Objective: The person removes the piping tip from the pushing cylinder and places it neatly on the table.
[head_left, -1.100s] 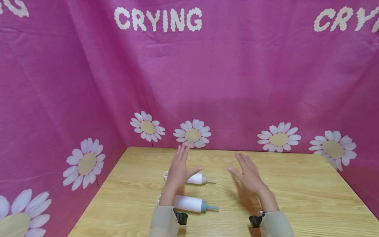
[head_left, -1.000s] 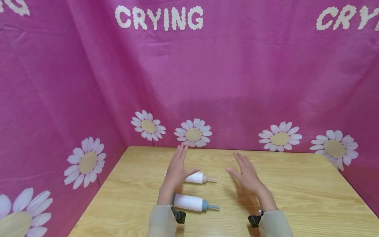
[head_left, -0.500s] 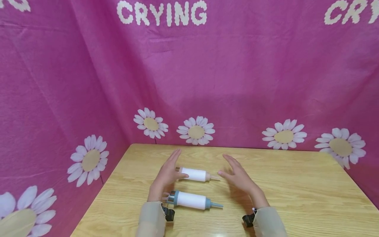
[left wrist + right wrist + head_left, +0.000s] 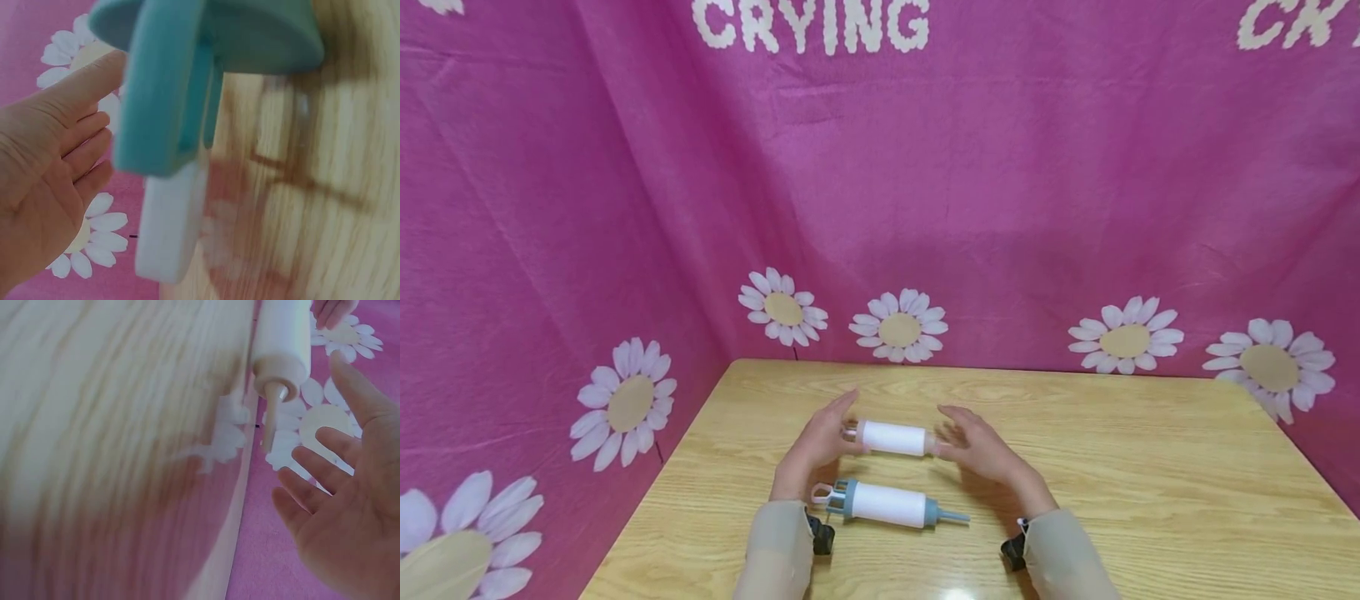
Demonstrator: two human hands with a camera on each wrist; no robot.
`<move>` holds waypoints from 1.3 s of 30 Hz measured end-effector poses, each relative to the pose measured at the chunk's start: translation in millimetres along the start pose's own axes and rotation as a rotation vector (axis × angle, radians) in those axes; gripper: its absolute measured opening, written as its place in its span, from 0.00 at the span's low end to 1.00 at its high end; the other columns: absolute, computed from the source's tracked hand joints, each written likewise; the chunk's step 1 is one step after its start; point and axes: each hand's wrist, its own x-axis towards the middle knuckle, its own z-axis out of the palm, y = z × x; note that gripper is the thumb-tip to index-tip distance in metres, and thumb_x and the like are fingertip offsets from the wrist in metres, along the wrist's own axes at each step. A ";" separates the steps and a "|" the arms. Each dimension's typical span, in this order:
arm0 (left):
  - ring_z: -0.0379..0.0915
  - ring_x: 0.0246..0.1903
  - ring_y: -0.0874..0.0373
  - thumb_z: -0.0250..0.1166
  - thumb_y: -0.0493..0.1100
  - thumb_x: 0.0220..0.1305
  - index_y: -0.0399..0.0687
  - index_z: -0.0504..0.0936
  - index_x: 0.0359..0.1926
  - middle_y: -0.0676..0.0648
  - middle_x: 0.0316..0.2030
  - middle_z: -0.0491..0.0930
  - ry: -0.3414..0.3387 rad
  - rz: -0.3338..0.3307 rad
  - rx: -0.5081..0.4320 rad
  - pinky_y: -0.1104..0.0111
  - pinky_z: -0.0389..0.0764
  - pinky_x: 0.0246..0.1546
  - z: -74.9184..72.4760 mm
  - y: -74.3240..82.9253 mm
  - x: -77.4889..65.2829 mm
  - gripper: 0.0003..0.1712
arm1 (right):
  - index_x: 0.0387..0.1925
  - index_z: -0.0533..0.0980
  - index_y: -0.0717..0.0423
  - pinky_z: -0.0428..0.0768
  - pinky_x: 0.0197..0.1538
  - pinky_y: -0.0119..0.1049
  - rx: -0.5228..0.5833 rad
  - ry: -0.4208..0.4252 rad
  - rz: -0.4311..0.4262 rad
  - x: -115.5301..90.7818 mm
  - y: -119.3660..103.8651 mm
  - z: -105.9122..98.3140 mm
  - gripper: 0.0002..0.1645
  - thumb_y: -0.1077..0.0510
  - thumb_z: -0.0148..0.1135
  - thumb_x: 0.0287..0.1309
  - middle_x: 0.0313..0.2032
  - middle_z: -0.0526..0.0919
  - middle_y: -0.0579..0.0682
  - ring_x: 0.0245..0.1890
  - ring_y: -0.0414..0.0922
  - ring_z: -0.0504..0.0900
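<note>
A white syringe-like tube with beige ends point(image 4: 893, 437) lies on the table, farther from me. My left hand point(image 4: 820, 437) is at its ring-handle end, with the thumb overlapping that end in the head view. At the nozzle end is my right hand point(image 4: 981, 446); in the right wrist view its fingers are spread beside the thin nozzle point(image 4: 272, 419), with a gap between. Nearer to me lies a similar white tube with teal ends point(image 4: 891, 505), its ring handle to the left and its nozzle to the right. Its teal frame point(image 4: 159, 94) looms close in the left wrist view.
The wooden table point(image 4: 1150, 483) ends at the back against a pink cloth point(image 4: 985, 167) printed with daisies and lettering. More of this cloth hangs along the left side. A black camera mount sits at each wrist.
My left hand has moved left and down to the far tube's handle end. My right hand has moved left to its nozzle. Both tubes have come into fuller view, still lying down.
</note>
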 end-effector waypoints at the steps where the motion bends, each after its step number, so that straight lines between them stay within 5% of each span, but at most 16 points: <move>1: 0.78 0.53 0.45 0.77 0.39 0.50 0.43 0.58 0.74 0.39 0.73 0.61 -0.008 0.000 0.000 0.53 0.73 0.64 0.0 -0.5 0.5 0.53 | 0.72 0.59 0.61 0.61 0.71 0.61 -0.003 -0.005 -0.002 0.7 -0.1 0.6 0.44 0.48 0.65 0.62 0.71 0.61 0.64 0.70 0.64 0.62; 14: 0.79 0.54 0.44 0.74 0.34 0.52 0.34 0.69 0.66 0.35 0.60 0.77 -0.092 0.026 0.014 0.56 0.79 0.58 1.2 -6.3 5.5 0.40 | 0.65 0.66 0.67 0.74 0.63 0.54 -0.071 -0.049 -0.041 10.2 -2.3 6.1 0.36 0.55 0.66 0.61 0.60 0.74 0.64 0.60 0.60 0.76; 24: 0.79 0.52 0.47 0.74 0.35 0.53 0.36 0.76 0.59 0.38 0.53 0.81 -0.081 0.034 0.048 0.56 0.80 0.56 3.3 -7.2 4.1 0.32 | 0.45 0.79 0.63 0.80 0.48 0.41 -0.161 -0.033 -0.095 16.5 -2.7 8.4 0.13 0.60 0.65 0.61 0.41 0.84 0.53 0.41 0.44 0.79; 39: 0.80 0.45 0.50 0.75 0.39 0.52 0.40 0.77 0.58 0.41 0.52 0.82 -0.082 0.035 -0.026 0.57 0.81 0.52 1.4 -15.1 4.7 0.31 | 0.45 0.79 0.63 0.83 0.47 0.38 -0.075 0.003 -0.103 16.0 4.8 9.1 0.13 0.60 0.65 0.60 0.42 0.85 0.56 0.43 0.47 0.82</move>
